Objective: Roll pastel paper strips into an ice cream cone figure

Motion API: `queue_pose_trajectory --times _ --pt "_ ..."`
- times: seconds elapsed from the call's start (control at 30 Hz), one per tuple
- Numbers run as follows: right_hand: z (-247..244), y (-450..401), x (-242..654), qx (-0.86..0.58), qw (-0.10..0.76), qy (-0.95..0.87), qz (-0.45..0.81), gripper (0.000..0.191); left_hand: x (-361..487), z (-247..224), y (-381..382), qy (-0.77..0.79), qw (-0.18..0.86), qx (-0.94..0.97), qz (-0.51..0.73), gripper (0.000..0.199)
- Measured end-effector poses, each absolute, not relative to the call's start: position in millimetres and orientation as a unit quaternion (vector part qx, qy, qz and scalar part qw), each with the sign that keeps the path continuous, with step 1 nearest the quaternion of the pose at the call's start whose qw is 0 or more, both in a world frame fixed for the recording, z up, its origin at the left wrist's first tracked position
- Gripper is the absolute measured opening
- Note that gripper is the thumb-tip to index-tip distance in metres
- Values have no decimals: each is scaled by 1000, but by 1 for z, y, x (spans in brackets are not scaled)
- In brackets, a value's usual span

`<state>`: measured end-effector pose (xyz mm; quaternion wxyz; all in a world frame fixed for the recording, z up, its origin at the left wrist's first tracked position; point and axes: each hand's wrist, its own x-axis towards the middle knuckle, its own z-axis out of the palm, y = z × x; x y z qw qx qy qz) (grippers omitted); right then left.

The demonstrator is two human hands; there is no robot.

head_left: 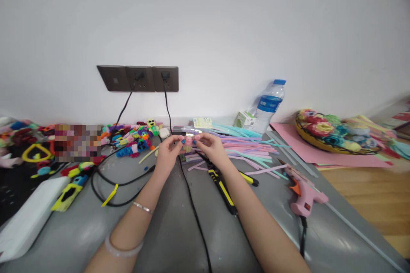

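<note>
A small pink fuzzy figure (pixel 188 140), seemingly made of pipe cleaner, is pinched between my two hands above the grey table (pixel 166 230). My left hand (pixel 170 150) grips its left side with thumb and fingertips. On its right side, my right hand (pixel 212 148) does the same. Fingers partly cover the figure, so its details are hard to make out. Pliers with yellow and black handles (pixel 224 192) lie under my right wrist. Just behind my hands spreads a pile of pastel pipe cleaners (pixel 246 148).
A pink glue gun (pixel 304 198) rests at right, near a basket of fuzzy flowers (pixel 336 138). A water bottle (pixel 269 104) leans against the wall. Black cables (pixel 194 209) cross the table. Colourful pipe-cleaner pieces (pixel 136 138) and a white slab-like object (pixel 30 217) lie at left.
</note>
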<state>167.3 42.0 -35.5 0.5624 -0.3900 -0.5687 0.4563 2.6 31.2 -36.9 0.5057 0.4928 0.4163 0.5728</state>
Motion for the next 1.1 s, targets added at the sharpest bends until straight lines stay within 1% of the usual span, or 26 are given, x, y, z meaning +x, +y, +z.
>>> queue_pose_trajectory --times 1.1 --pt "-38 43 169 -396 537 -569 481 27 4 -35 30 421 514 501 555 28"
